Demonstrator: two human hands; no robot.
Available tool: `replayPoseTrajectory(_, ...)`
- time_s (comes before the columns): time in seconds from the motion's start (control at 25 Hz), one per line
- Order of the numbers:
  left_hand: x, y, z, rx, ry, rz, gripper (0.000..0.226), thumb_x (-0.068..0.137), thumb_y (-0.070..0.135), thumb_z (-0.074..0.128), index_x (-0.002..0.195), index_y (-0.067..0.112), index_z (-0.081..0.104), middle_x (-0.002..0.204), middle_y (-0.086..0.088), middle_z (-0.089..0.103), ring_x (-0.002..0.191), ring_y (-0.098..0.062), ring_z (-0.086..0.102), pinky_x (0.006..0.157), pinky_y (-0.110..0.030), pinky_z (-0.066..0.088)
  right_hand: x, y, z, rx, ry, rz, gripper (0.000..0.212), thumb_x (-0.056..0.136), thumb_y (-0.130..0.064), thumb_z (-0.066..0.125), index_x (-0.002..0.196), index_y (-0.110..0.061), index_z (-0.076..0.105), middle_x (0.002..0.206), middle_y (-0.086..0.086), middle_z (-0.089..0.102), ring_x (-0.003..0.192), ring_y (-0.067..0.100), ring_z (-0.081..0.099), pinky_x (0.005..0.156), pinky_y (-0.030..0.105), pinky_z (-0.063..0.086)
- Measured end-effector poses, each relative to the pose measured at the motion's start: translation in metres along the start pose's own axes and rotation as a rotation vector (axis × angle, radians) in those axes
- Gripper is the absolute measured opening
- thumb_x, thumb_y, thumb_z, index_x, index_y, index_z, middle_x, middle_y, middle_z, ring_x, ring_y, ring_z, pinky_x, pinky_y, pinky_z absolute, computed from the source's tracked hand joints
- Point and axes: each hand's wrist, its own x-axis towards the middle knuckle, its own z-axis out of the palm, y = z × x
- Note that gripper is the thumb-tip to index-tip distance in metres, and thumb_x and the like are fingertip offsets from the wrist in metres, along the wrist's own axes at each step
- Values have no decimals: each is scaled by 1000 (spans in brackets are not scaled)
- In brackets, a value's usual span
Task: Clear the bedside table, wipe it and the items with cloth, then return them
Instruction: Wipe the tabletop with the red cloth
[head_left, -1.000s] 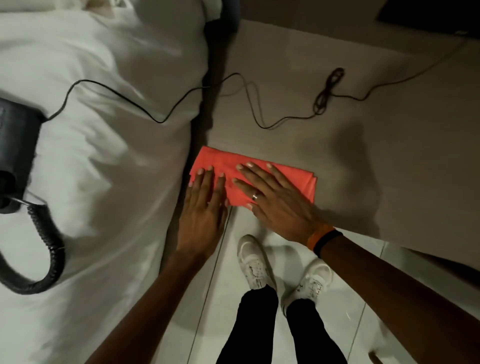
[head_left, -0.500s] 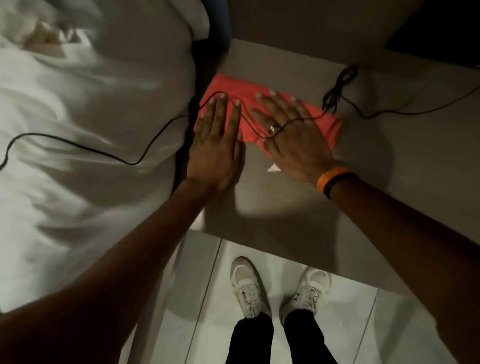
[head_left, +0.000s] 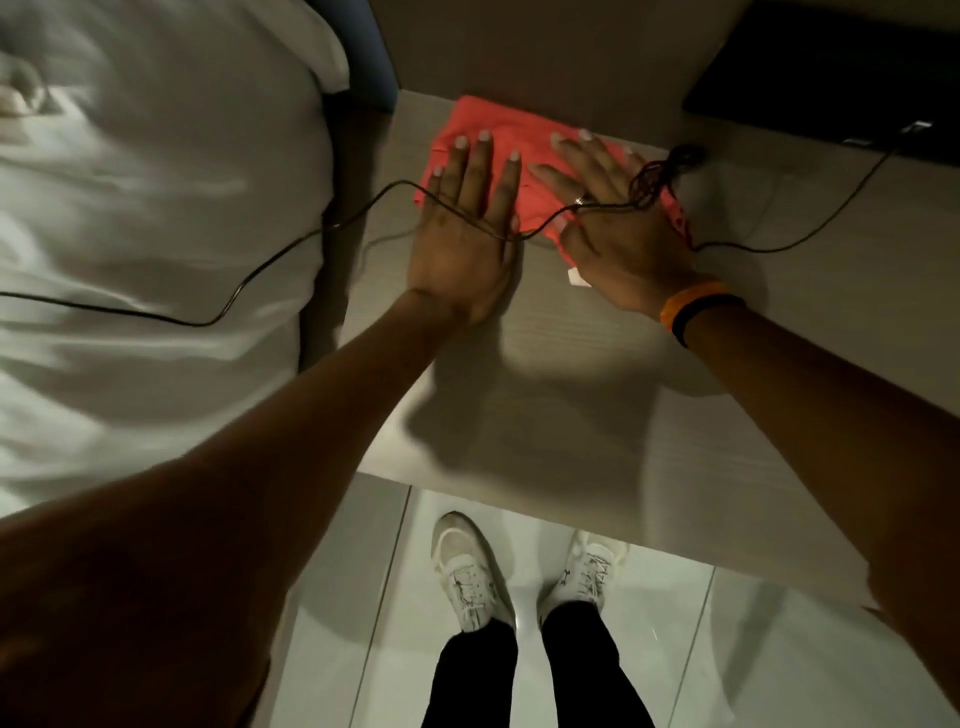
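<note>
A folded red cloth (head_left: 511, 130) lies at the far edge of the pale wooden bedside table (head_left: 597, 415), against the wall. My left hand (head_left: 467, 228) presses flat on the cloth's left part, fingers spread. My right hand (head_left: 608, 223) presses flat on its right part, with a ring and an orange wristband showing. A thin black cable (head_left: 779, 244) runs across the backs of both hands and over the cloth, with a coiled bunch near my right fingers.
The white bed (head_left: 156, 234) fills the left side, and the cable trails across it. A dark flat object (head_left: 831, 73) sits at the table's back right. Below the table's near edge are the tiled floor and my white shoes (head_left: 470, 571).
Both hands have pushed the cloth from the table's near edge to its far edge, sliding under the black cable, which now lies over the hands. The view has shifted forward.
</note>
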Motion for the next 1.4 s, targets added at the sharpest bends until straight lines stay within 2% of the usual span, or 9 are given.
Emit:
replayPoseTrajectory(0.08, -18, 16, 3, -76, -1, 47, 67, 104, 42, 31, 162, 14, 13, 169, -19, 6, 157, -36, 3, 128, -51, 8, -14, 0, -2, -52, 79, -46, 54, 102, -35, 32, 156, -31, 31, 169, -4, 17, 157, 16, 11, 129, 48, 9)
replayPoseTrajectory(0.2, -74, 27, 16, -104, -4, 107, 64, 106, 36, 37, 162, 13, 15, 169, -20, 7, 157, -36, 3, 128, -52, 10, -73, -12, 19, -145, 39, -31, 59, 101, -36, 37, 158, -36, 21, 171, -1, 13, 159, 21, 9, 128, 52, 12)
replayPoseTrajectory(0.36, -161, 43, 27, -185, -41, 37, 63, 106, 35, 39, 162, 16, 16, 170, -15, 5, 158, -32, 0, 128, -52, 12, -140, -38, 46, -158, 34, -123, 65, 100, -40, 41, 160, -37, 16, 172, -2, 8, 159, 21, 3, 126, 54, 15)
replayPoseTrajectory(0.52, -239, 59, 32, -50, -154, 29, 65, 108, 39, 33, 163, 17, 7, 170, -18, 0, 158, -34, -3, 126, -53, 11, -197, -56, 63, -121, 6, -241, 61, 103, -37, 37, 160, -37, 15, 172, -3, 6, 159, 21, 4, 128, 53, 11)
replayPoseTrajectory(0.64, -264, 75, 32, -9, -180, 46, 65, 106, 36, 43, 161, 11, 18, 168, -23, 8, 157, -39, 3, 124, -58, 20, -225, -55, 65, -101, -25, -262, 57, 105, -36, 32, 160, -37, 16, 172, -2, 5, 159, 21, 4, 127, 52, 13)
replayPoseTrajectory(0.76, -258, 91, 27, 2, -175, 70, 60, 105, 37, 41, 158, 9, 30, 165, -26, 20, 154, -43, 14, 122, -56, 25, -232, -37, 56, -129, -58, -310, 54, 107, -38, 31, 160, -38, 16, 172, -1, 6, 159, 21, 4, 126, 53, 17)
replayPoseTrajectory(1.0, -195, 120, 12, 37, -212, 83, 57, 105, 39, 33, 152, 9, 43, 155, -33, 36, 139, -52, 40, 101, -56, 50, -197, 32, 28, -222, -32, -384, 53, 105, -40, 30, 158, -40, 22, 171, -2, 13, 159, 21, 10, 127, 52, 18)
replayPoseTrajectory(1.16, -115, 145, 2, 32, -212, 34, 67, 100, 45, 20, 154, 10, 39, 156, -33, 34, 139, -51, 39, 104, -54, 47, -151, 81, 3, -293, 15, -327, 61, 100, -34, 39, 158, -36, 22, 171, -1, 14, 159, 21, 11, 127, 49, 17)
replayPoseTrajectory(1.4, -23, 156, 6, 100, -179, 21, 66, 105, 51, 28, 161, 17, 20, 165, -26, 16, 150, -48, 19, 120, -55, 26, -91, 124, -27, -230, 65, -210, 57, 101, -33, 34, 157, -34, 26, 169, -2, 21, 156, 22, 22, 127, 47, 19)
